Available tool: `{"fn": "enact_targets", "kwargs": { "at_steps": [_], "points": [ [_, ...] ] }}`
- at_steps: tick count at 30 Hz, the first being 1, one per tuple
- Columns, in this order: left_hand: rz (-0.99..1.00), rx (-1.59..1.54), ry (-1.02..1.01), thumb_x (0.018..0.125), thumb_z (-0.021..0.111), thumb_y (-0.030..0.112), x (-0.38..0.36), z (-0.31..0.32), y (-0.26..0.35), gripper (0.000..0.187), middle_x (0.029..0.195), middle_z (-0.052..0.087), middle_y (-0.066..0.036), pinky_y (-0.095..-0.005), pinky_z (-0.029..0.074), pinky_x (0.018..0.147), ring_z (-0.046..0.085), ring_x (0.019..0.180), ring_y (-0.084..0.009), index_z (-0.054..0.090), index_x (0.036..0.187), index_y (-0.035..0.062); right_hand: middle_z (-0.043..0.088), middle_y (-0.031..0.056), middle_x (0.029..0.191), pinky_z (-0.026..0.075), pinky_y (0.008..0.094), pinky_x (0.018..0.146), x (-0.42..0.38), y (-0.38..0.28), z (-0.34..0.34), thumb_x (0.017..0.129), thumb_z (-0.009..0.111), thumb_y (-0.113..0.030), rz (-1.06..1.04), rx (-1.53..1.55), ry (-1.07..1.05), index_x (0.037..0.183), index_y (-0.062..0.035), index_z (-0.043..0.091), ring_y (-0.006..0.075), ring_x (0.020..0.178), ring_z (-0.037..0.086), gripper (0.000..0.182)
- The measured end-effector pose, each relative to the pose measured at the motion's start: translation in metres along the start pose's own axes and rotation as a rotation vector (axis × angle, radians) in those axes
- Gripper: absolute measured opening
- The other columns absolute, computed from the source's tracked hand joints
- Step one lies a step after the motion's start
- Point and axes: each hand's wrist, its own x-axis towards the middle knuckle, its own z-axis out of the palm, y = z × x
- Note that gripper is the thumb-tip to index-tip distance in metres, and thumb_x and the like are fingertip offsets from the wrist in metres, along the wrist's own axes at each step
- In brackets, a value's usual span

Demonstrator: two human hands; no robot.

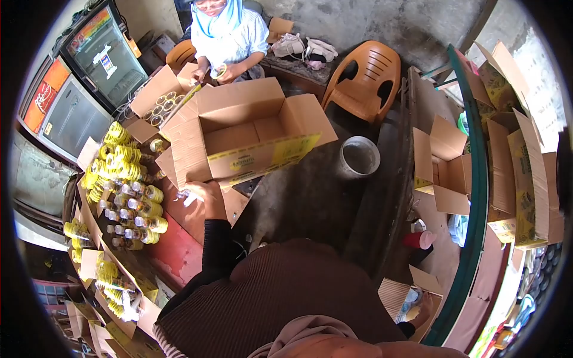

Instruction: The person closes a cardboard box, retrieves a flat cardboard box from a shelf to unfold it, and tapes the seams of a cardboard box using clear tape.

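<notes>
My left hand [206, 196] is closed round a small white, shiny item [188, 197], too small to name, just below the near left corner of a large open carton [242, 162]. The carton looks bare inside, its flaps spread. Left of this hand stand several small bottles [143, 209] with clear caps and yellow labels, beside stacks of yellow rings [119, 158]. At the lower right, my right hand [425, 307] reaches into a small open carton [394, 296] with clear bluish plastic in it; its fingers are hard to make out.
Across from me a person [230, 42] in a light blue head covering holds a round container [218, 72]. An orange chair [367, 83] and a white bucket [360, 156] stand beyond. More open cartons [447, 164] lie right, near a green frame bar [477, 179]; fridges [104, 56] stand left.
</notes>
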Motion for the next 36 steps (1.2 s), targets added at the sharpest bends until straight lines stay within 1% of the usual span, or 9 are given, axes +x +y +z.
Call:
{"fn": "enact_targets", "kwargs": {
  "at_steps": [3, 5, 12, 15, 18, 21, 27, 32, 36],
  "points": [
    [-0.041, -0.01, 0.096, 0.089, 0.033, 0.052, 0.002, -0.003, 0.005, 0.053, 0.125, 0.049, -0.011, -0.047, 0.041, 0.099, 0.049, 0.115, -0.0296, 0.049, 0.12, 0.012, 0.061, 0.0249, 0.109, 0.047, 0.0459, 0.086, 0.0, 0.006, 0.004, 0.072, 0.074, -0.028, 0.011, 0.091, -0.059, 0.102, 0.0047, 0.063, 0.0369, 0.105, 0.057, 0.045],
    [0.013, 0.011, 0.084, 0.088, 0.033, 0.053, 0.026, -0.024, -0.009, 0.054, 0.124, 0.051, -0.011, -0.0461, 0.041, 0.1, 0.049, 0.115, -0.03, 0.05, 0.12, 0.0115, 0.066, 0.0211, 0.095, 0.052, 0.0439, 0.072, -0.044, -0.025, -0.004, 0.074, 0.07, -0.026, 0.175, -0.542, 0.245, 0.099, 0.0005, 0.065, 0.0345, 0.091, 0.063, 0.037],
    [-0.091, -0.021, -0.058, 0.086, 0.044, 0.041, 0.038, -0.029, -0.003, 0.047, 0.119, 0.055, -0.01, -0.0417, 0.042, 0.097, 0.052, 0.111, -0.0271, 0.051, 0.119, 0.0081, 0.066, 0.0216, 0.094, 0.052, 0.0472, 0.069, -0.051, 0.021, 0.01, 0.08, 0.058, -0.024, 0.067, -0.163, 0.085, 0.099, -0.0045, 0.068, 0.0353, 0.09, 0.064, 0.029],
    [-0.128, 0.012, -0.113, 0.086, 0.045, 0.038, 0.025, -0.01, 0.007, 0.047, 0.118, 0.056, -0.01, -0.041, 0.043, 0.095, 0.053, 0.11, -0.0265, 0.05, 0.12, 0.0064, 0.063, 0.0245, 0.103, 0.051, 0.0458, 0.078, -0.066, 0.001, 0.011, 0.081, 0.055, -0.019, 0.165, -0.304, 0.282, 0.103, -0.0046, 0.066, 0.0353, 0.101, 0.06, 0.029],
    [-0.185, -0.005, -0.222, 0.086, 0.046, 0.036, 0.012, 0.006, 0.016, 0.047, 0.12, 0.055, -0.011, -0.0413, 0.044, 0.094, 0.054, 0.11, -0.0273, 0.049, 0.121, 0.0051, 0.062, 0.013, 0.114, 0.046, 0.0488, 0.085, -0.071, 0.001, 0.007, 0.084, 0.055, -0.032, 0.441, -0.163, 0.512, 0.113, -0.0148, 0.063, 0.0318, 0.103, 0.06, 0.036],
    [-0.216, -0.057, -0.235, 0.086, 0.047, 0.035, 0.017, 0.01, 0.01, 0.046, 0.121, 0.055, -0.011, -0.0421, 0.044, 0.095, 0.054, 0.11, -0.0282, 0.05, 0.121, 0.0049, 0.059, 0.0235, 0.115, 0.039, 0.046, 0.096, -0.05, 0.019, -0.003, 0.091, 0.048, -0.026, 0.064, -0.313, 0.727, 0.117, 0.0043, 0.055, 0.0351, 0.107, 0.057, 0.041],
    [-0.201, -0.092, -0.176, 0.084, 0.047, 0.031, 0.009, 0.029, 0.016, 0.047, 0.12, 0.056, -0.013, -0.0442, 0.044, 0.096, 0.054, 0.111, -0.0298, 0.05, 0.121, 0.0015, 0.055, 0.0225, 0.123, 0.038, 0.0366, 0.101, -0.124, -0.099, -0.067, 0.085, 0.054, -0.009, -0.219, -0.307, 0.801, 0.126, 0.0029, 0.05, 0.0358, 0.115, 0.053, 0.043],
    [-0.154, -0.164, -0.047, 0.082, 0.044, 0.032, 0.041, 0.003, 0.022, 0.044, 0.118, 0.057, -0.014, -0.0442, 0.043, 0.097, 0.055, 0.11, -0.03, 0.056, 0.113, 0.0025, 0.057, 0.0265, 0.117, 0.043, 0.0379, 0.092, -0.218, -0.229, -0.106, 0.087, 0.052, -0.016, -0.277, 0.073, 0.254, 0.132, 0.0011, 0.046, 0.0346, 0.108, 0.058, 0.048],
    [-0.08, -0.155, 0.003, 0.082, 0.04, 0.034, 0.087, -0.048, 0.0, 0.046, 0.119, 0.056, -0.014, -0.0447, 0.04, 0.1, 0.055, 0.109, -0.0304, 0.056, 0.113, 0.0037, 0.061, 0.0112, 0.102, 0.045, 0.0321, 0.085, -0.226, -0.273, -0.063, 0.083, 0.058, -0.005, -0.634, 0.535, -0.154, 0.112, 0.0026, 0.055, 0.0174, 0.095, 0.057, 0.03]
  ]
}}
